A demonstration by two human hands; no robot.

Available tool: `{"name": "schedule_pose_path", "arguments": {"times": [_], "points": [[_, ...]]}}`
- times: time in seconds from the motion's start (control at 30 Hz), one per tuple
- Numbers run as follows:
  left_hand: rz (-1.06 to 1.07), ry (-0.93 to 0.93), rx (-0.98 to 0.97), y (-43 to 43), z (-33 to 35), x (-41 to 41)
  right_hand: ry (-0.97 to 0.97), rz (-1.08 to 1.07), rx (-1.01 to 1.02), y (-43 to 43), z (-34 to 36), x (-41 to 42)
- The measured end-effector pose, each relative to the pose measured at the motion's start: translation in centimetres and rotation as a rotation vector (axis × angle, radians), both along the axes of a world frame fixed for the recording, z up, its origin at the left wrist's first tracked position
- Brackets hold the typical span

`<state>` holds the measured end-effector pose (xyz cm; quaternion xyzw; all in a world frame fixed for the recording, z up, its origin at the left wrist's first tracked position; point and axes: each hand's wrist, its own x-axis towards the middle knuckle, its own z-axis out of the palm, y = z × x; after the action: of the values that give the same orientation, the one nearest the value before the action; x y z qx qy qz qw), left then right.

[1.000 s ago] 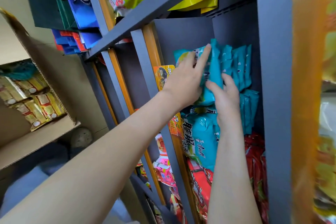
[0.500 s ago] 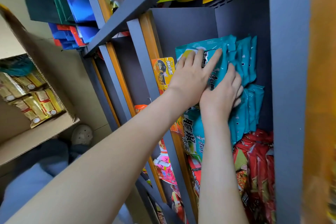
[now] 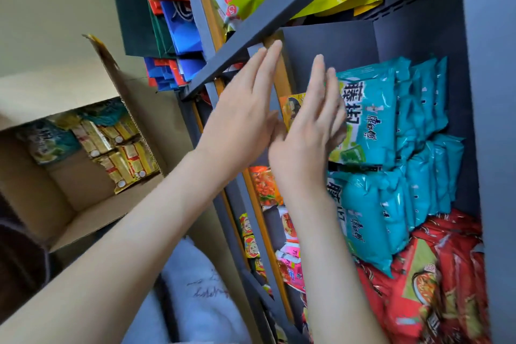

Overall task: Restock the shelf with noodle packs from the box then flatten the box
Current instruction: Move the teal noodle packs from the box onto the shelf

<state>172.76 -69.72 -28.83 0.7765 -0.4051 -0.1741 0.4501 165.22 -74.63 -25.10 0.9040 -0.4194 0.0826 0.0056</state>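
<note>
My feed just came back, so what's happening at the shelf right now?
A person is restocking the shelf. Both hands have straight fingers and hold nothing: the right hand is at the edge of the front teal noodle pack, the left hand beside it. The box on the left holds gold packs, so flattening is not yet due.

Straight-fingered hands (image 3: 307,131) by shelved teal noodle packs (image 3: 374,120).

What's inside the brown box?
Inside the box lie gold noodle packs and teal packs, on a partly bare bottom. A flap covers the box's left part, so anything there is hidden.
</note>
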Motion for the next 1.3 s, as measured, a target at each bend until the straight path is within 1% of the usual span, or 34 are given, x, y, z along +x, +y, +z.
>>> {"name": "schedule_pose_path", "arguments": {"times": [0.1,0.27,0.37,0.53,0.6,0.87,1.0,1.07,1.1,1.13,1.2,1.23,1.27,1.3], "points": [[0.096,-0.020,0.066,3.3,-1.7,1.2,-0.007,0.095,0.040,2.3,-1.9,1.7],[0.234,-0.010,0.203,8.2,-6.2,2.9,0.051,0.274,0.220,5.6,-6.7,4.5],[0.299,0.023,0.292,10.8,-10.1,3.8,0.134,0.361,0.314,7.3,-10.4,6.1],[0.405,0.092,0.463,15.3,-17.5,5.3,0.314,0.440,0.569,9.2,-18.7,7.8],[0.441,0.133,0.521,16.9,-21.1,5.7,0.321,0.440,0.618,10.1,-22.4,8.4],[0.558,0.449,0.869,23.2,-39.8,5.1,0.388,0.552,0.759,14.4,-38.1,9.5],[0.596,0.497,0.955,24.8,-48.2,5.9,0.403,0.530,0.762,14.8,-44.8,9.5],[0.581,0.524,0.966,25.2,-52.2,6.5,0.414,0.528,0.746,14.7,-47.8,9.6],[0.606,0.568,0.964,25.4,-54.2,6.9,0.418,0.525,0.753,14.6,-49.1,9.6],[0.668,0.623,0.954,25.7,-56.1,7.2,0.421,0.516,0.773,14.5,-50.4,9.6],[0.899,0.786,0.902,26.4,-59.7,8.1,0.410,0.477,0.831,14.4,-52.4,9.4],[1.056,0.905,0.817,26.9,-61.4,8.4,0.396,0.457,0.854,14.5,-53.2,9.3],[1.221,1.066,0.658,27.3,-62.8,8.5,0.383,0.445,0.869,14.6,-54.1,9.1],[1.369,1.224,0.455,27.6,-64.1,8.6,0.374,0.442,0.879,14.8,-54.9,8.9]]}}
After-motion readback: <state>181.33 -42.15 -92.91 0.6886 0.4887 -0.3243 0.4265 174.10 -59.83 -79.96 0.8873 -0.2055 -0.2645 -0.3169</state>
